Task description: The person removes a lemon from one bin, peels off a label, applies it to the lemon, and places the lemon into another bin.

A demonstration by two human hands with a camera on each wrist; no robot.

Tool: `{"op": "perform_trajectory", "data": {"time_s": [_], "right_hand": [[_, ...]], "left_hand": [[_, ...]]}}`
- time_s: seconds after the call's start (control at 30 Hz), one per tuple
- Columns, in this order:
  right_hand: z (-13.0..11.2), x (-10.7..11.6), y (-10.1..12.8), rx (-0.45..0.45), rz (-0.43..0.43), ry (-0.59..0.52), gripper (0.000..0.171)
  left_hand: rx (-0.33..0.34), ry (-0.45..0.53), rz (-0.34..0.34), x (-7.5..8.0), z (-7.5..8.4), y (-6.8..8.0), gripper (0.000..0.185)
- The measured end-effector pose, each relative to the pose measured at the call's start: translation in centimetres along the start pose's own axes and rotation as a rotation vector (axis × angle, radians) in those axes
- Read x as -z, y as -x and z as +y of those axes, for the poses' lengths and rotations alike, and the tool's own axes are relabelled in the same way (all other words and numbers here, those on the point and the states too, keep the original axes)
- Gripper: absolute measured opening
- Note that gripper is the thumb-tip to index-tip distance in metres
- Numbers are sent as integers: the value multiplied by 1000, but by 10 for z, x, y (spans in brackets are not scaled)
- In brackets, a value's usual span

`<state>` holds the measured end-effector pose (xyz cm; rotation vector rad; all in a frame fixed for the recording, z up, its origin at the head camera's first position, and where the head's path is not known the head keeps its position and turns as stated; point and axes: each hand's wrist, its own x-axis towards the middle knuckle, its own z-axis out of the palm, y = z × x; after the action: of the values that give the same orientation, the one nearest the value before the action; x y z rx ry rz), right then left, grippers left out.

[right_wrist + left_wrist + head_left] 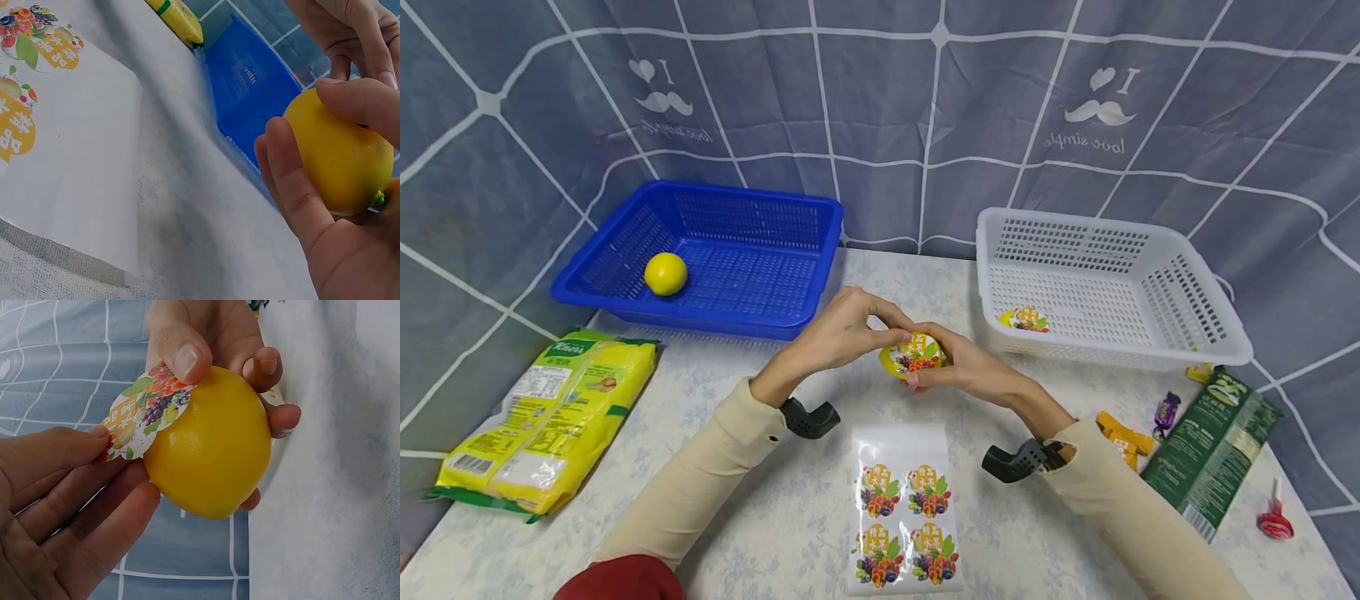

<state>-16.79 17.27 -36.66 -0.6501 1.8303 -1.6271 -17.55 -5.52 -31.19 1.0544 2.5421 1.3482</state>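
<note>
My two hands meet over the middle of the table around a yellow lemon (904, 362) (212, 450) (340, 150). My right hand (942, 365) (240, 359) (299, 187) grips the lemon from behind, its thumb pressing a round fruit-print sticker (916, 352) (147, 414) onto the peel. My left hand (872, 327) (87, 472) pinches the sticker's free edge, which stands off the lemon. A sticker sheet (904, 508) (62, 125) with several more stickers lies on the table just below the hands.
A blue basket (752, 208) (250, 87) at back left holds a bare lemon (666, 273). The white basket (1195, 333) at back right holds a stickered lemon (1024, 319). A yellow bag (550, 417) lies left; a green packet (1213, 450) and sweets (1165, 412) lie right.
</note>
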Motion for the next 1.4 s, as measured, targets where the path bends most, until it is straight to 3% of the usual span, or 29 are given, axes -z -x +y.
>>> {"op": "perform_trajectory", "data": {"time_s": [0.37, 0.63, 0.83, 0.97, 1.17, 1.4], "right_hand": [[0, -3, 0, 17, -1, -48, 59], [-3, -1, 1, 51, -9, -61, 59], [-7, -2, 2, 34, 1, -13, 60], [-8, -3, 2, 23, 8, 4, 61], [-11, -2, 4, 34, 19, 35, 61], [-14, 1, 6, 35, 26, 98, 60]], "left_hand": [[-31, -1, 42, -3, -2, 0, 13], [-200, -135, 101, -7, -4, -2, 16], [-274, -185, 88, -7, -5, -2, 14], [-264, -161, 65, -6, -6, -2, 12], [-186, -118, 41, -5, -9, -1, 11], [-181, -120, 15, -5, -10, 0, 11]]}}
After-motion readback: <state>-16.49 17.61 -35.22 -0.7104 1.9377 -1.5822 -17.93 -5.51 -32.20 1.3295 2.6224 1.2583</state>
